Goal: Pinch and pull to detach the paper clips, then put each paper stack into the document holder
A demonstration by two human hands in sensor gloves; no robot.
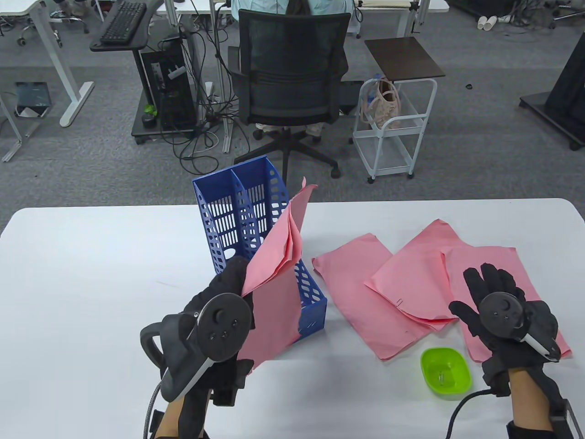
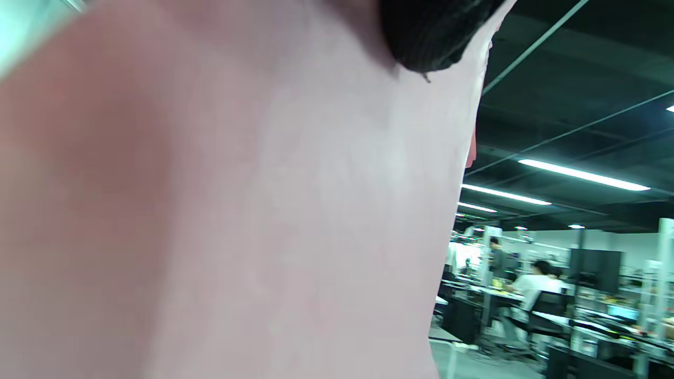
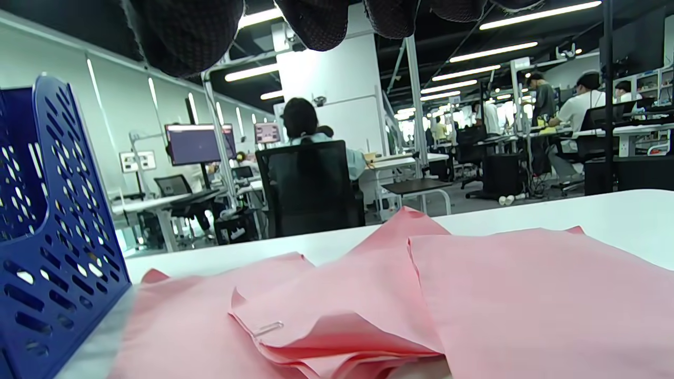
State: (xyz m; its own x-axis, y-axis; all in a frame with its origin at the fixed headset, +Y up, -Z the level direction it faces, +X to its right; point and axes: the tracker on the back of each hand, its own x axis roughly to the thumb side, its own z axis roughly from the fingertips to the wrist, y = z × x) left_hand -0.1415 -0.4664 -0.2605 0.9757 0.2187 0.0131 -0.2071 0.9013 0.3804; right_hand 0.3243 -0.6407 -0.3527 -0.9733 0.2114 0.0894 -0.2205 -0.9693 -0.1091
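Observation:
My left hand [image 1: 231, 279] grips a pink paper stack [image 1: 279, 270] and holds it upright, leaning against the right side of the blue document holder [image 1: 237, 215]. That same pink paper stack [image 2: 237, 210] fills the left wrist view, with a gloved fingertip [image 2: 432, 37] on it at the top. My right hand [image 1: 489, 286] rests flat with straight fingers on the rightmost of three pink stacks [image 1: 484, 265] lying on the table. The middle stack [image 1: 411, 279] carries a paper clip [image 1: 399, 301], also visible as a paper clip [image 3: 267, 328] in the right wrist view.
A small green bowl [image 1: 445, 371] holding loose clips sits near the table's front edge, left of my right wrist. A third stack [image 1: 356, 292] lies between holder and middle stack. Beyond the table stand an office chair [image 1: 290, 87] and a white cart [image 1: 393, 128].

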